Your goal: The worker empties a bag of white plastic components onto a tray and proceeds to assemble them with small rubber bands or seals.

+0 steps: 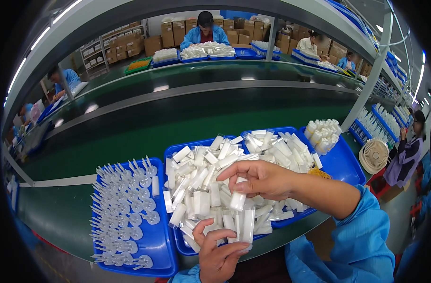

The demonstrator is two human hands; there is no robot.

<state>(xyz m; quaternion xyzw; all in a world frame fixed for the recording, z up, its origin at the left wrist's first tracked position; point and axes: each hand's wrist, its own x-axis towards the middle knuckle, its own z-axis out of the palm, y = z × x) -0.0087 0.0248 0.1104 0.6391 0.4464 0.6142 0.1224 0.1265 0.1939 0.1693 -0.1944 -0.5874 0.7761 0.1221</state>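
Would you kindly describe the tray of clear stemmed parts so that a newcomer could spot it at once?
Look along the green bench to the row of blue trays nearest the camera. Take the leftmost tray: its clear parts are set in rows with thin stems, whereas the neighbouring tray is heaped with white pieces.

Ceiling tubes (40, 38) glow at upper left and right; glare dots the dark belt (201, 75); edges bow toward black corners.
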